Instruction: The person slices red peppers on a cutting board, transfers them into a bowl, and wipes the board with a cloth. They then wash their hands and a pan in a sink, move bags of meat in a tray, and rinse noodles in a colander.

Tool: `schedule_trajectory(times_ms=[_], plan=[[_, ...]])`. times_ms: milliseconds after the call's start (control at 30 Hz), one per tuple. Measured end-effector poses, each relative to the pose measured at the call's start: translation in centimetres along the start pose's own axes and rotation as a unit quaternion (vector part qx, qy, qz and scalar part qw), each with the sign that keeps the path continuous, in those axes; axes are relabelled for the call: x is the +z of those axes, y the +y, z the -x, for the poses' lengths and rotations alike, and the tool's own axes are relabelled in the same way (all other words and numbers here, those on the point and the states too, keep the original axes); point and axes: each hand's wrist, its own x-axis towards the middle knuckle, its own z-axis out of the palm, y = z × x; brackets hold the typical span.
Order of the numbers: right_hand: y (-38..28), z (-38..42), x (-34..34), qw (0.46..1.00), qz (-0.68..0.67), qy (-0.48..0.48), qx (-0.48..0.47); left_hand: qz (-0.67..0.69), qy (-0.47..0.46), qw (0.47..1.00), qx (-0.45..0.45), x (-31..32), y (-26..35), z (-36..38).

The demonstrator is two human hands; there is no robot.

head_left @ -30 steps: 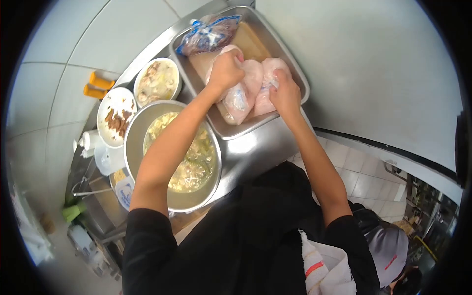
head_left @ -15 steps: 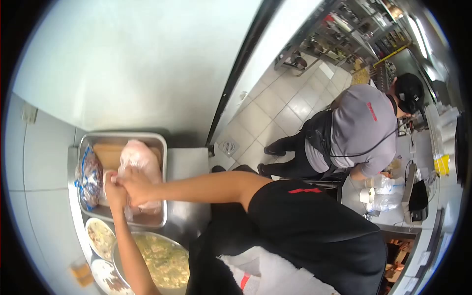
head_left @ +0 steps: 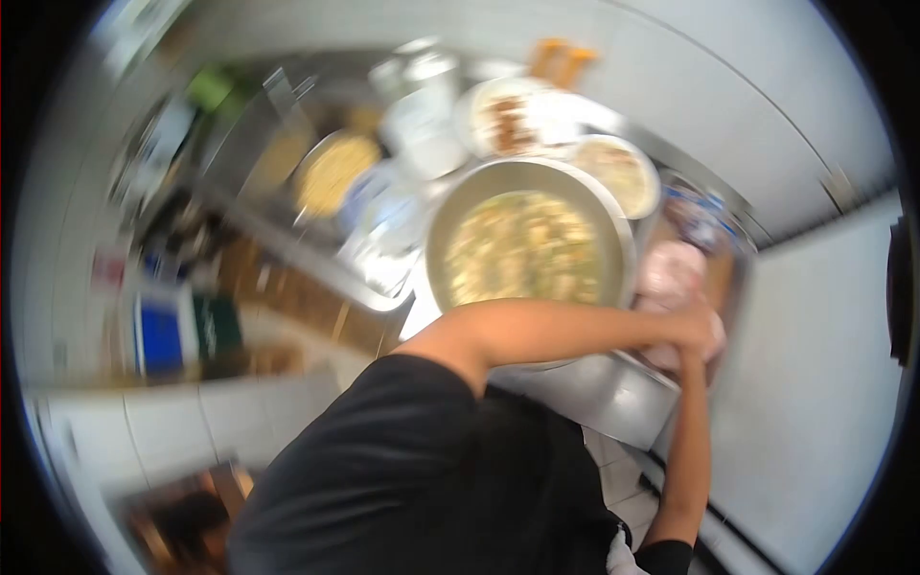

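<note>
- The left hand point(head_left: 692, 331) reaches across the body toward about three o'clock in the view. It closes over the pink bagged meat point(head_left: 671, 273), fingers curled round the wrapping.
- The right hand point(head_left: 692, 356) comes up from below, along the forearm at about five o'clock, and meets the left one at the same bag. The blur hides its fingers, so I cannot tell how firmly it grips. Both hands together on one bag suggests a soft, slippery package that needs two holds.
- The bagged meat looks pale pink and lumpy inside clear plastic. It sits in a steel tray point(head_left: 730, 287) at the right end of the table point(head_left: 613, 393), at about three o'clock.
- A second bag with blue marking point(head_left: 695, 213) lies further back in the tray, at about two o'clock.
- A large steel bowl of yellowish chopped food point(head_left: 527, 244) stands just beside the tray, near the centre. Two smaller bowls point(head_left: 623, 172) point(head_left: 508, 115) lie beyond it, toward twelve o'clock.
- The left half of the view is smeared by motion, and little can be made out there.
</note>
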Motion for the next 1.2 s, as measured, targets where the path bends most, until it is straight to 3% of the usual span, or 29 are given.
schedule_trajectory(times_ms=[67,100,167,233,300,400,500,600,667,800,867,900,967,1000,1067,1100,1133,1200], plan=[[1.3,-0.4,-0.3,0.997,0.057,-0.038,-0.027,0.036,-0.025,0.981,0.188,1.2,3.6,1.8],[2.4,-1.0,-0.9,0.995,0.071,-0.051,-0.042,-0.051,0.029,0.998,-0.016,2.7,8.1,1.8],[3.8,-3.0,-1.1,0.99,0.084,-0.078,-0.08,-0.112,0.059,0.963,-0.239,2.1,16.7,3.4],[4.6,-5.8,-0.3,0.984,0.06,-0.122,-0.118,-0.109,0.035,0.955,-0.272,1.0,22.9,7.3],[0.4,-6.1,-1.3,0.974,0.018,-0.216,-0.068,-0.105,0.072,0.94,-0.317,0.2,26.0,11.7],[-1.8,-5.8,-1.1,0.968,-0.017,-0.245,-0.048,-0.035,0.223,0.897,-0.381,0.3,28.8,19.0],[-1.8,-6.6,-0.9,0.974,-0.004,-0.228,-0.016,0.078,0.358,0.849,-0.381,0.4,30.6,26.8],[2.6,-8.2,0.2,0.977,0.028,-0.212,-0.021,0.079,0.462,0.791,-0.392,1.0,30.9,35.3],[6.4,-10.2,1.1,0.971,-0.056,-0.233,0.0,0.082,0.542,0.729,-0.41,1.3,31.7,40.2],[-6.5,-4.9,-3.2,0.98,0.035,-0.185,-0.068,0.068,0.655,0.596,-0.46,0.4,29.4,52.1],[-5.4,-8.8,-4.8,0.931,0.133,-0.303,0.152,0.1,0.726,0.517,-0.442,-0.2,29.2,57.5],[-4.8,-10.4,-5.3,0.928,0.156,-0.297,0.164,0.101,0.727,0.519,-0.439,-0.5,29.2,60.1],[-4.5,-14.8,-6.9,0.956,0.152,-0.217,0.128,0.176,0.801,0.434,-0.372,-1.7,29.7,65.0],[-5.8,-17.2,-7.6,0.971,0.128,-0.175,0.096,0.173,0.803,0.436,-0.368,-2.3,30.1,66.8],[-11.4,-19.9,-7.9,0.98,-0.04,-0.187,-0.054,0.212,0.817,0.404,-0.352,-5.1,32.2,71.0],[-22.1,-15.7,-6.9,0.986,-0.058,-0.128,-0.086,0.211,0.816,0.406,-0.354,-6.6,33.5,73.2],[-31.7,-12.7,-6.3,0.98,-0.03,-0.177,-0.087,0.204,0.825,0.41,-0.33,-7.6,34.6,74.8],[-49.6,-4.3,-0.3,0.958,-0.145,-0.17,-0.181,0.203,0.819,0.427,-0.325,-10.7,37.4,76.9]])
